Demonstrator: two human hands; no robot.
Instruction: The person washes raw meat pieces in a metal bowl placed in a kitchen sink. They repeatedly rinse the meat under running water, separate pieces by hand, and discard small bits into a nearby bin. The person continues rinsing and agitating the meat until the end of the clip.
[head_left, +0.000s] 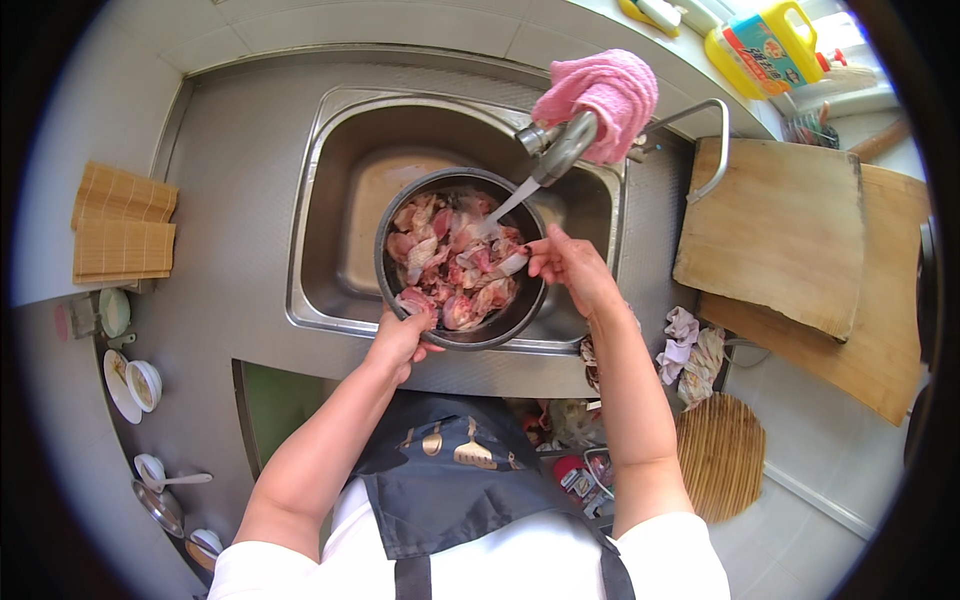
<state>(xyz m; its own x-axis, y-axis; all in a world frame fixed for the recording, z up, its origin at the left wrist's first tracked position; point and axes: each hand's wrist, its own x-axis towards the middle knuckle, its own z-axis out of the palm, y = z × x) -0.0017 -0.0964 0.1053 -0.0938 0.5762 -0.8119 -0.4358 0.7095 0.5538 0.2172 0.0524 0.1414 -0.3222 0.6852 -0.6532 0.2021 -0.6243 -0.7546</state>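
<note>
A round dark metal pot (463, 347) full of cut raw meat pieces (450, 262), some with skin, is over the front part of a stainless steel sink (337, 187). Water runs from the faucet (568, 150) onto the meat. My left hand (401, 341) grips the pot's near left rim, thumb over the edge. At the pot's right rim, my right hand (574, 270) has its fingers partly bent and close to a piece of meat; whether they touch it cannot be told. A pink cloth (607, 97) is draped over the faucet's base.
Wooden boards (772, 232) lie right of the sink, beside crumpled cloths (679, 337). A yellow jug (765, 52) stands on the ledge at the upper right. Bowls (143, 386) and a folded bamboo mat (124, 247) are at the left. A round slatted mat (720, 457) is at the lower right.
</note>
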